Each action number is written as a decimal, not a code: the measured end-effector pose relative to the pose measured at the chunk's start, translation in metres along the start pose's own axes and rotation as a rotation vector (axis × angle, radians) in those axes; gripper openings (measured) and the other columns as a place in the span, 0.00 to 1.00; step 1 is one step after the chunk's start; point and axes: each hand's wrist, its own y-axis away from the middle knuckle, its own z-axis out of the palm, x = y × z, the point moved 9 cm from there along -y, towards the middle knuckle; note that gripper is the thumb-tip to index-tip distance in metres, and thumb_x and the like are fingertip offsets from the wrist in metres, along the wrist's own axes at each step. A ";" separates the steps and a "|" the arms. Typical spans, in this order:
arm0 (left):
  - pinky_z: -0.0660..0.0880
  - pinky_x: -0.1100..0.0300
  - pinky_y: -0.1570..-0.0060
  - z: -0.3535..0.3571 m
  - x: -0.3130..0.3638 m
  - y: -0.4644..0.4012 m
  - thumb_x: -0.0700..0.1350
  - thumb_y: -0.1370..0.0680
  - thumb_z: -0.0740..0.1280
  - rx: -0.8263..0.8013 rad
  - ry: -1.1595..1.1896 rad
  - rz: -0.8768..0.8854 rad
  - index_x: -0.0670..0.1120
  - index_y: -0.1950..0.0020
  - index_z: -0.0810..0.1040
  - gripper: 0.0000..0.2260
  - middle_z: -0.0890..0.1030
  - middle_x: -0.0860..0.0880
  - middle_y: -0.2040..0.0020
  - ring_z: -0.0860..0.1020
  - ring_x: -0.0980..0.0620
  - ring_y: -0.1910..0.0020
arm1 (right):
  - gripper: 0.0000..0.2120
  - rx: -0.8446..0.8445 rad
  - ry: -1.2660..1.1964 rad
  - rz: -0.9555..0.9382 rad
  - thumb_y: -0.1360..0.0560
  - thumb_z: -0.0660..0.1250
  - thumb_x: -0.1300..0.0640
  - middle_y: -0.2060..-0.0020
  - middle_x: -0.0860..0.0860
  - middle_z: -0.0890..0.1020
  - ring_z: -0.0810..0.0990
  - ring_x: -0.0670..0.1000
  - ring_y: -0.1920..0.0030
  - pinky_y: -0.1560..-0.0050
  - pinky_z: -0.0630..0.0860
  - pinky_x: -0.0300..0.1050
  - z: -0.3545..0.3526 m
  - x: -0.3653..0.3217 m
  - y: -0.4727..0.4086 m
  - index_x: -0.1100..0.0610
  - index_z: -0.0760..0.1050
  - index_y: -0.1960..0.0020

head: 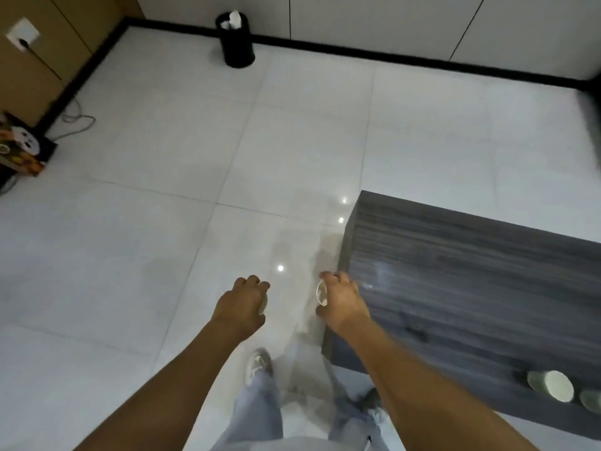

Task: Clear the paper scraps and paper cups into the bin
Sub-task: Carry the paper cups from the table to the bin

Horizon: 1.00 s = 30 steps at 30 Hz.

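A person stands on a pale tiled floor, seen from their own head looking down, both bare arms stretched forward. The right hand [341, 299] has its fingers curled round a small paper cup [322, 292], whose open mouth faces left. The left hand [242, 304] is curled as well, and a sliver of white rim [263, 305] shows under its fingers; it looks like a second cup, though most of it is hidden.

The black cylindrical bin [236, 40] stands far across the floor, against the far wall, slightly left of the hands and well apart from them. White crumpled paper [232, 19] pokes above its rim, so some scraps appear to be already in.

Just right of the hands is a dark grey wood-grain table [471, 271]. At its near right end lie more paper cups [551, 388], on their sides. These remain to be cleared.

By this judgement, the task is partly done: the held cups need carrying across to the bin, then the cups on the table follow.
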 end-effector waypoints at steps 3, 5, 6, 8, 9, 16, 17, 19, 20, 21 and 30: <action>0.75 0.54 0.45 -0.035 -0.067 -0.002 0.47 0.25 0.68 0.025 0.012 -0.029 0.49 0.28 0.64 0.26 0.67 0.51 0.33 0.65 0.49 0.33 | 0.31 0.027 0.019 -0.037 0.27 0.68 0.58 0.33 0.53 0.66 0.65 0.57 0.34 0.40 0.72 0.50 -0.003 -0.071 -0.021 0.50 0.61 0.27; 0.74 0.54 0.45 -0.061 -0.110 -0.005 0.48 0.25 0.68 0.045 0.018 -0.057 0.50 0.28 0.64 0.27 0.66 0.52 0.32 0.64 0.50 0.32 | 0.31 0.039 0.018 -0.079 0.27 0.68 0.59 0.33 0.52 0.66 0.66 0.56 0.35 0.41 0.73 0.50 -0.006 -0.117 -0.034 0.49 0.61 0.27; 0.74 0.54 0.45 -0.071 -0.126 -0.007 0.48 0.25 0.68 0.052 0.028 -0.070 0.50 0.28 0.63 0.27 0.66 0.52 0.32 0.64 0.50 0.32 | 0.31 0.036 0.014 -0.097 0.27 0.68 0.59 0.33 0.52 0.65 0.66 0.56 0.34 0.41 0.73 0.50 -0.007 -0.135 -0.039 0.49 0.61 0.26; 0.73 0.54 0.44 -0.092 -0.155 -0.015 0.48 0.25 0.68 0.071 0.060 -0.094 0.50 0.27 0.63 0.27 0.66 0.52 0.32 0.63 0.50 0.32 | 0.32 0.037 0.018 -0.136 0.27 0.67 0.59 0.32 0.52 0.65 0.65 0.56 0.34 0.42 0.74 0.49 -0.014 -0.170 -0.053 0.50 0.61 0.26; 0.73 0.54 0.44 -0.103 -0.166 -0.021 0.48 0.25 0.68 0.085 0.072 -0.099 0.50 0.27 0.64 0.27 0.66 0.52 0.31 0.63 0.50 0.32 | 0.32 0.043 0.027 -0.152 0.27 0.67 0.59 0.32 0.52 0.65 0.65 0.56 0.34 0.42 0.75 0.50 -0.019 -0.184 -0.063 0.50 0.61 0.26; 0.74 0.56 0.46 -0.162 -0.201 -0.096 0.48 0.25 0.68 0.133 0.113 -0.086 0.50 0.28 0.64 0.26 0.67 0.52 0.33 0.64 0.50 0.33 | 0.32 0.047 0.076 -0.185 0.27 0.68 0.59 0.32 0.52 0.65 0.66 0.56 0.35 0.41 0.74 0.50 -0.059 -0.231 -0.144 0.51 0.61 0.26; 0.74 0.56 0.47 -0.172 -0.204 -0.115 0.48 0.25 0.67 0.133 0.118 -0.082 0.50 0.28 0.64 0.26 0.67 0.52 0.33 0.64 0.50 0.33 | 0.32 0.045 0.076 -0.180 0.27 0.68 0.58 0.32 0.52 0.65 0.66 0.56 0.35 0.41 0.74 0.49 -0.069 -0.235 -0.163 0.51 0.61 0.26; 0.74 0.56 0.46 -0.192 -0.210 -0.154 0.48 0.24 0.67 0.128 0.120 -0.080 0.50 0.29 0.65 0.25 0.67 0.52 0.33 0.64 0.50 0.33 | 0.32 0.046 0.070 -0.169 0.27 0.68 0.58 0.32 0.53 0.65 0.66 0.56 0.35 0.41 0.74 0.49 -0.091 -0.241 -0.203 0.51 0.61 0.26; 0.74 0.55 0.46 -0.205 -0.213 -0.174 0.48 0.24 0.67 0.131 0.121 -0.079 0.50 0.28 0.65 0.25 0.67 0.52 0.33 0.64 0.50 0.33 | 0.32 0.056 0.066 -0.168 0.27 0.68 0.58 0.33 0.53 0.66 0.66 0.56 0.35 0.42 0.75 0.49 -0.105 -0.245 -0.224 0.51 0.61 0.26; 0.74 0.55 0.45 -0.218 -0.215 -0.193 0.48 0.24 0.67 0.139 0.119 -0.078 0.50 0.28 0.65 0.25 0.67 0.52 0.33 0.64 0.50 0.33 | 0.32 0.069 0.064 -0.170 0.27 0.68 0.58 0.33 0.52 0.66 0.66 0.56 0.35 0.43 0.75 0.49 -0.119 -0.249 -0.243 0.50 0.62 0.27; 0.74 0.52 0.43 -0.360 -0.239 -0.362 0.47 0.24 0.65 0.178 0.159 -0.114 0.49 0.27 0.64 0.25 0.65 0.50 0.29 0.62 0.49 0.30 | 0.28 0.119 0.045 -0.180 0.29 0.69 0.58 0.36 0.51 0.67 0.67 0.55 0.37 0.53 0.73 0.44 -0.267 -0.298 -0.421 0.49 0.66 0.31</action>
